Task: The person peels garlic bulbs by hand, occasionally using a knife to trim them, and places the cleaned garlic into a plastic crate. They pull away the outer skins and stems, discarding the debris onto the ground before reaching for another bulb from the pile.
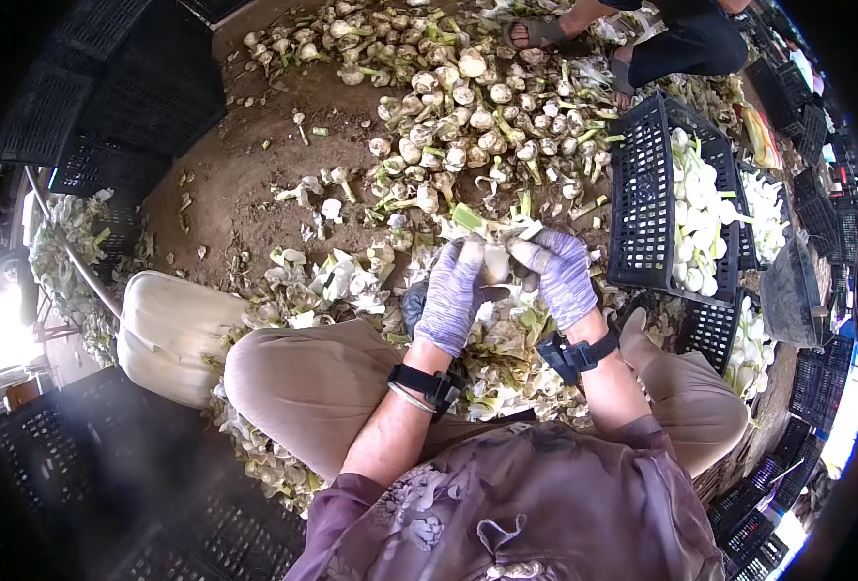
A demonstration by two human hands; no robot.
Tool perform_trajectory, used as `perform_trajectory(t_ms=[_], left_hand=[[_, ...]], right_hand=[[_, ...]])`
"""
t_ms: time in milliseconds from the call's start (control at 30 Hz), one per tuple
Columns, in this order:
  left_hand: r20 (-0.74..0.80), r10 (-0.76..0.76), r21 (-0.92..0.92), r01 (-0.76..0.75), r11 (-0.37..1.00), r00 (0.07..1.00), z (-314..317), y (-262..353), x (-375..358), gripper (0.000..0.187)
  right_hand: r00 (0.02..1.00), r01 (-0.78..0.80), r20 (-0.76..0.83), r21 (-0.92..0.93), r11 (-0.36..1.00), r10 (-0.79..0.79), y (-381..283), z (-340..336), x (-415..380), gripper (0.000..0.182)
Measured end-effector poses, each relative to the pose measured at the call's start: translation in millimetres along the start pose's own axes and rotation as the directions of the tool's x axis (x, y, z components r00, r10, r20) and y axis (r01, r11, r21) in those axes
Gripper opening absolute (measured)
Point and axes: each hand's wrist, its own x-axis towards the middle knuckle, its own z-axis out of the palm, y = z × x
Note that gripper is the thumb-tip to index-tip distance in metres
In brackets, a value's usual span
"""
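Both of my hands meet in front of my crossed legs around one garlic bulb (495, 263), whose pale side shows between the fingertips. My left hand (450, 295), in a purple-and-white knitted glove, is closed on the bulb's left side. From the right, my right hand (560, 276), gloved the same way, pinches the bulb with thumb and fingers. A cut green stalk (468, 217) shows just above the left fingertips. Loose peeled skins (526, 358) lie under the hands. The fingers partly hide the bulb.
A large pile of unpeeled garlic (468, 116) spreads ahead. At the right, a black crate (639, 194) holds peeled white bulbs (700, 213). A shovel with a pale blade (172, 334) lies left of my knee. Another person's foot (536, 35) is near the far pile.
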Motion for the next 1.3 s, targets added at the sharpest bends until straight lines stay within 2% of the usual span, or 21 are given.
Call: perform_trajectory(t_ms=[33, 67, 133, 267, 367, 500, 567, 600, 633, 667, 700, 733, 767, 833, 867, 900, 1000, 1067, 1100, 1200, 1300], left_hand=[[-0.007, -0.010, -0.144, 0.009, 0.989, 1.000, 3.6, 7.1, -2.2, 0.038], [-0.078, 0.038, -0.175, -0.051, 0.983, 0.996, 3.0, 7.7, 0.4, 0.033], [-0.125, 0.117, -0.151, -0.135, 0.979, 0.985, -5.3, 12.8, 4.7, 0.027], [-0.156, 0.154, -0.180, -0.182, 0.967, 0.976, -6.1, 20.1, -2.9, 0.032], [-0.175, 0.194, -0.203, -0.228, 0.952, 0.965, 1.5, 32.7, -9.8, 0.030], [-0.197, 0.257, -0.255, -0.302, 0.918, 0.946, 3.1, 47.8, -16.1, 0.031], [-0.190, 0.271, -0.171, -0.304, 0.937, 0.944, -3.4, 59.2, -16.6, 0.028], [-0.204, 0.266, 0.013, -0.269, 0.963, 0.942, -7.7, 59.3, -13.1, 0.027], [-0.087, 0.341, 0.489, -0.258, 0.833, 0.936, -16.2, 55.6, -9.5, 0.032], [0.077, 0.517, 0.874, -0.308, 0.376, 0.852, -26.5, 41.7, -1.4, 0.039], [0.313, 0.556, 0.949, -0.229, -0.217, 0.770, -33.7, 26.1, 5.6, 0.046], [0.137, 0.519, 0.988, -0.076, -0.138, 0.844, -17.4, 23.2, 0.7, 0.061], [0.066, 0.452, 0.922, -0.228, 0.314, 0.890, -9.9, 18.9, 1.3, 0.067], [0.024, 0.285, 0.587, -0.244, 0.772, 0.958, -6.9, 3.8, 5.8, 0.066], [-0.039, 0.127, 0.351, -0.105, 0.931, 0.991, 9.3, 24.5, -5.6, 0.053], [-0.096, 0.107, 0.289, -0.075, 0.954, 0.990, 6.2, 24.9, -3.5, 0.041], [-0.072, 0.016, 0.304, 0.007, 0.953, 0.997, 12.5, 35.9, -17.1, 0.026], [-0.037, -0.022, 0.242, 0.031, 0.970, 0.999, 19.3, 33.6, -23.7, 0.019], [-0.023, 0.016, 0.268, -0.009, 0.963, 1.000, 15.2, 25.5, -21.1, 0.015], [-0.028, 0.096, 0.470, -0.072, 0.880, 0.995, 1.9, 25.8, -13.4, 0.018], [-0.096, 0.067, 0.489, -0.012, 0.872, 0.993, -0.2, 38.8, -9.3, 0.014]], right_hand=[[1.000, -0.002, 0.003, -0.001, 1.000, 0.002, 8.9, -1.6, 5.6, 0.010], [0.998, -0.035, 0.063, 0.259, 0.965, 0.019, 15.5, -0.9, 10.8, 0.010], [0.986, -0.159, 0.115, 0.479, 0.863, 0.118, 17.5, -3.4, 10.7, 0.009], [0.980, -0.168, -0.008, 0.491, 0.855, 0.198, 53.5, -10.5, 28.6, 0.028], [0.971, -0.237, 0.064, 0.375, 0.896, 0.230, 80.6, -35.1, 51.6, 0.029], [0.936, -0.172, -0.170, 0.544, 0.821, 0.309, 81.7, -40.5, 60.2, 0.024], [0.923, -0.153, -0.186, 0.627, 0.764, 0.336, 80.6, -54.5, 67.0, 0.016], [0.913, -0.171, -0.178, 0.651, 0.739, 0.368, 81.7, -59.5, 68.0, 0.016], [0.902, -0.192, -0.166, 0.674, 0.713, 0.399, 74.9, -59.4, 67.2, 0.016], [0.901, -0.198, -0.162, 0.671, 0.715, 0.402, 64.9, -54.8, 63.9, 0.016], [0.904, -0.203, -0.171, 0.633, 0.747, 0.391, 54.6, -47.8, 58.5, 0.017], [0.908, -0.212, -0.173, 0.594, 0.776, 0.381, 49.6, -39.6, 55.8, 0.017], [0.919, -0.217, -0.176, 0.518, 0.827, 0.351, 51.9, -33.3, 56.7, 0.019], [0.985, -0.174, 0.091, 0.428, 0.887, 0.149, 51.0, -14.1, 47.6, 0.029], [0.977, -0.124, 0.209, 0.381, 0.916, 0.046, 48.6, -4.6, 41.3, 0.037], [0.908, -0.224, 0.418, 0.476, 0.850, 0.005, 39.9, -0.4, 38.3, 0.044], [0.962, -0.271, 0.199, 0.620, 0.736, 0.186, 66.0, 21.9, 67.9, 0.031], [0.954, -0.148, 0.271, 0.046, 0.988, 0.131, 79.8, 42.3, 90.9, 0.028], [0.924, -0.066, 0.346, -0.283, 0.957, 0.166, 84.0, 59.8, 102.0, 0.035], [0.879, 0.246, 0.455, -0.691, 0.679, 0.144, 147.2, 104.1, 138.7, 0.045], [0.833, 0.524, 0.554, -0.786, 0.329, -0.003, 154.8, 119.2, 153.7, 0.046]])
